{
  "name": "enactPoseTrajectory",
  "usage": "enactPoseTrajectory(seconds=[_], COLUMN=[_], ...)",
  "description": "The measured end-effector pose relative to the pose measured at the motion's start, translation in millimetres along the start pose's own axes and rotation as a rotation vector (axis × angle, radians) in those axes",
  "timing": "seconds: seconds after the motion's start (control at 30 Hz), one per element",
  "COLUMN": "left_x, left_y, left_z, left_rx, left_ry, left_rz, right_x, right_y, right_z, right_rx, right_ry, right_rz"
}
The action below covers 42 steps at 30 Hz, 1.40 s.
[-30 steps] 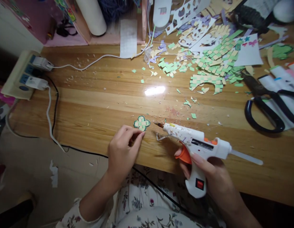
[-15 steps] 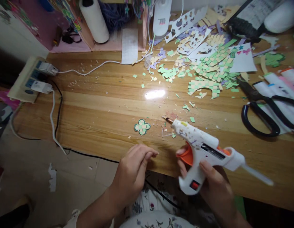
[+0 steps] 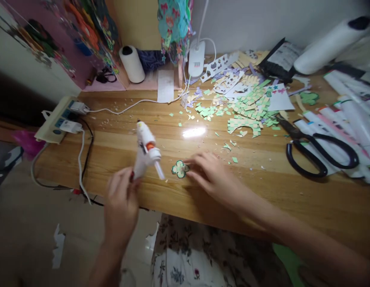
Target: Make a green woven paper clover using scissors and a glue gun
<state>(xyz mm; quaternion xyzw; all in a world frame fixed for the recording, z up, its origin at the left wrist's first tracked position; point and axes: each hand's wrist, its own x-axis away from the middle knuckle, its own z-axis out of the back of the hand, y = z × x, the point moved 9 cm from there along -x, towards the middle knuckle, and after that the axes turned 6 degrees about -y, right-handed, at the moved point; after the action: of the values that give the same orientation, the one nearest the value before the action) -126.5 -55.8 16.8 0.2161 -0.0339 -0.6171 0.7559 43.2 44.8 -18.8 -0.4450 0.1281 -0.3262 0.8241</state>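
Observation:
A white hot glue gun [image 3: 145, 145] with orange parts is held by its handle in my left hand [image 3: 121, 195], over the left part of the wooden table. A clear glue stick pokes out of its back end. My right hand [image 3: 213, 175] reaches in from the right, thumb and forefinger apart at the right petal of a small flower-shaped paper piece [image 3: 180, 169]. This piece has a green and cream woven pattern with a dark green outline and lies flat on the wood. Whether the fingertips press on it I cannot tell.
Woven paper scraps [image 3: 250, 103] pile up at the back. Black-handled scissors [image 3: 319, 153] and several markers [image 3: 337, 127] lie to the right. A power strip [image 3: 57, 123] with plugs and cables sits at the left edge; a thread cone [image 3: 132, 65] stands behind.
The glue gun has passed from my right hand to my left and moved left. My right hand has come to the flower piece. The camera view has tilted upward.

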Motion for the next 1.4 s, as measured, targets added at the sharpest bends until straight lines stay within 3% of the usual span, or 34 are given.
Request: enactPoseTrajectory(seconds=[0.13, 0.23, 0.4, 0.5, 0.6, 0.67, 0.73, 0.87, 1.03, 1.23, 1.4], left_x=[-25.4, -42.0, -52.1, -49.7, -49.5, -59.6, -72.8, -96.9, -108.0, -110.1, -111.9], left_y=[-55.7, -87.4, -103.5, -74.2, -12.9, 35.5, 77.0, 127.8, 144.6, 133.8, 125.1], left_z=[18.4, 16.5, 7.2, 16.9, 20.8, -1.3, -33.2, -75.0, -92.8, -100.7, -105.6], left_rx=[-0.280, -0.374, -0.420, -0.361, -0.041, 0.229, 0.488, 0.812, 0.858, 0.859, 0.858], left_ry=[0.074, 0.020, -0.067, 0.057, 0.176, 0.018, -0.217, -0.436, -0.464, -0.475, -0.473], left_rz=[0.064, 0.077, 0.033, 0.030, -0.053, -0.146, -0.166, -0.153, -0.125, -0.061, -0.023], right_x=[-33.1, -44.2, -46.1, -41.7, -31.6, -22.4, -12.1, 7.5, 21.3, 29.2, 29.7], right_y=[17.9, 19.4, 12.9, 15.4, 27.6, 36.7, 45.7, 62.2, 75.9, 90.7, 94.1], right_z=[-6.0, -14.8, -12.3, 4.6, 31.0, 48.2, 63.2, 82.9, 92.9, 96.1, 86.3], right_rx=[0.058, 0.014, -0.077, -0.196, -0.503, -0.683, -0.758, -0.848, -0.854, -0.880, -0.851], right_ry=[-0.074, -0.156, -0.212, -0.201, -0.104, -0.011, 0.093, 0.285, 0.374, 0.455, 0.381], right_rz=[-0.058, -0.071, -0.072, -0.104, -0.171, -0.199, -0.224, -0.258, -0.255, -0.242, -0.264])
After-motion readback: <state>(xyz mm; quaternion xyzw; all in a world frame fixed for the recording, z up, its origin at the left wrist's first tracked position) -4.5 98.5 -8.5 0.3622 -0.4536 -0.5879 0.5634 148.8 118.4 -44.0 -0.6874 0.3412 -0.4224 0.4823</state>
